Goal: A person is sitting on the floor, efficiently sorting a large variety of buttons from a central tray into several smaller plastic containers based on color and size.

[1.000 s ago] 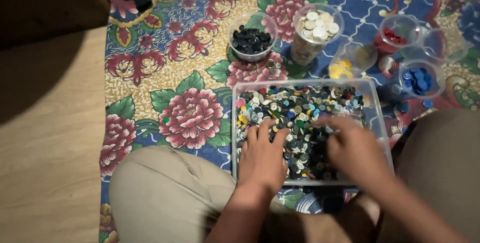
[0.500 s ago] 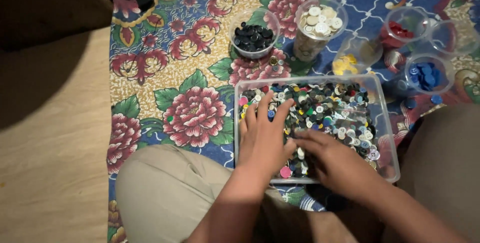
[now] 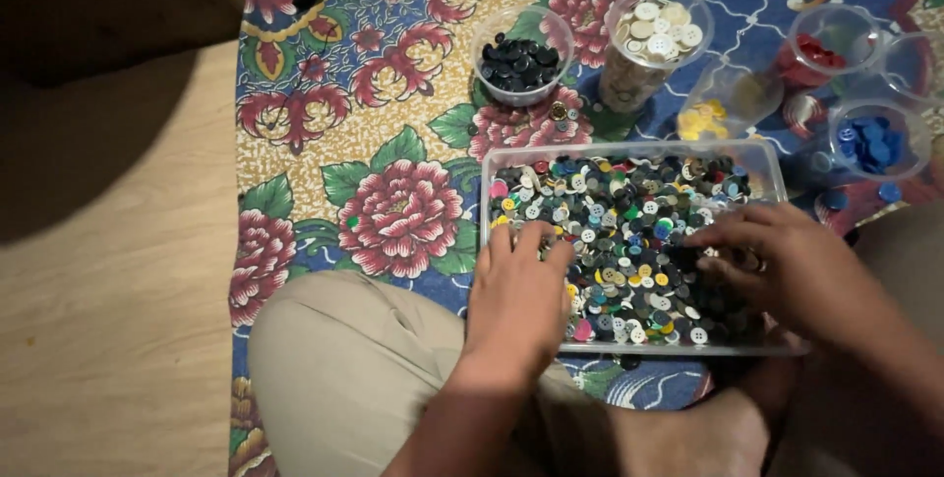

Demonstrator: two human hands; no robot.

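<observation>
Head view: a person sits cross-legged on a floral mat (image 3: pixel 393 202) spread over a wood floor (image 3: pixel 108 320). A clear tray (image 3: pixel 767 167) rests just in front of the knees and is filled with mixed buttons (image 3: pixel 629 241) in many colours.

The left hand (image 3: pixel 516 295) lies palm-down on the tray's near-left corner, fingers loosely spread over the buttons, with nothing visibly pinched. The right hand (image 3: pixel 787 266) rests on the right side of the pile, fingers curled down among the buttons; whether it is grasping one cannot be told.

Beyond the tray stand clear cups, each with one colour: a black cup (image 3: pixel 521 64), a white cup (image 3: pixel 654 39), a yellow cup (image 3: pixel 723 113) lying tilted, a red cup (image 3: pixel 821 44) and a blue cup (image 3: pixel 870 143). A few loose buttons lie on the mat near the black and blue cups.

Risks, as a judgement: the tray is piled close to its rim, so a sweeping finger could push buttons over onto the busy mat, where they would be hard to spot. The tilted yellow cup could spill if brushed by a reaching arm.
</observation>
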